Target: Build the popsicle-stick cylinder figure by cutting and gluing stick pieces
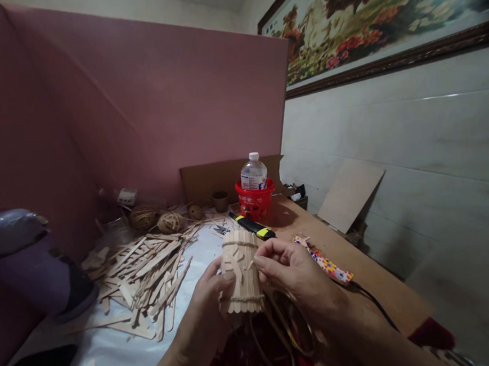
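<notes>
A cup-shaped holder (246,284) made of upright craft sticks, with twine bands near its top and bottom, is in my left hand (210,290). My left fingers wrap round its left side, with the thumb on its front. Small cut wood pieces form a raised pattern there. My right hand (287,264) is closed in a pinch at the holder's right side, on a small sliver of wood (251,264). Scissors with gold-coloured handle loops (290,329) show just below my hands; their blades are hidden.
Loose craft sticks (150,275) lie heaped at left, before twine balls (170,222). A yellow-and-black utility knife (252,226) and small snips (221,230) lie beyond the holder. A red bucket (255,203) holds a plastic bottle (254,174). A flower-patterned strip (329,265) and a black cable (376,302) are at right.
</notes>
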### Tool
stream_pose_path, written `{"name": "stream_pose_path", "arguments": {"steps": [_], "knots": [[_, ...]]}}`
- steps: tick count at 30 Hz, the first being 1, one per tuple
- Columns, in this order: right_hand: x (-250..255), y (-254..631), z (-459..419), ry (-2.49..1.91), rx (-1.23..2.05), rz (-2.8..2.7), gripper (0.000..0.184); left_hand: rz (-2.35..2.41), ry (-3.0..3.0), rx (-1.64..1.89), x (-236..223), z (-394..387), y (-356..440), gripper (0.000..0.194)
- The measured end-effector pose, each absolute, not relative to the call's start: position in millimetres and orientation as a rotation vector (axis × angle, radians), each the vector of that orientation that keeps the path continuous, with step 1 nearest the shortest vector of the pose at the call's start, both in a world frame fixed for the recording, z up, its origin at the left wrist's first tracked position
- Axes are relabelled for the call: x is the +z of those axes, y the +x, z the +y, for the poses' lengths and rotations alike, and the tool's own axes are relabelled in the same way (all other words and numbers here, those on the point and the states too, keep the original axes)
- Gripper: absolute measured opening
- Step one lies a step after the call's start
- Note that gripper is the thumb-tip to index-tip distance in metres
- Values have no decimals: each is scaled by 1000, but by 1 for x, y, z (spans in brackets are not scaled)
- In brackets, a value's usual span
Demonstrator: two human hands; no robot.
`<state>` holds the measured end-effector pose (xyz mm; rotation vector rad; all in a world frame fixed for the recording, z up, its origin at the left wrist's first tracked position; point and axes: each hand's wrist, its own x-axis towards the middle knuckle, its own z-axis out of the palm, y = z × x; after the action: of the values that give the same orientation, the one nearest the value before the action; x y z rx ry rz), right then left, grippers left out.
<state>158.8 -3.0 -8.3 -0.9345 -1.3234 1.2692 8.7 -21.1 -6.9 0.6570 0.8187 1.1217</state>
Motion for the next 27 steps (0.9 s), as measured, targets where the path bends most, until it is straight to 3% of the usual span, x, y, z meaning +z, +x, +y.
{"name": "stream_pose_path", "arguments": {"steps": [6, 12, 19, 27], "knots": [[-5, 165, -16, -811, 1451, -1253, 26, 811, 663, 1128, -5, -21, 8, 28], [-9, 171, -20, -844, 1486, -1246, 14, 806, 684, 1113, -4, -22, 8, 29], [-2, 168, -24, -976, 1312, -1264, 13, 818, 682, 1113, -4, -21, 9, 28], [-5, 171, -23, -996, 1330, -1281, 8, 804, 712, 1080, -2, -22, 8, 35]]}}
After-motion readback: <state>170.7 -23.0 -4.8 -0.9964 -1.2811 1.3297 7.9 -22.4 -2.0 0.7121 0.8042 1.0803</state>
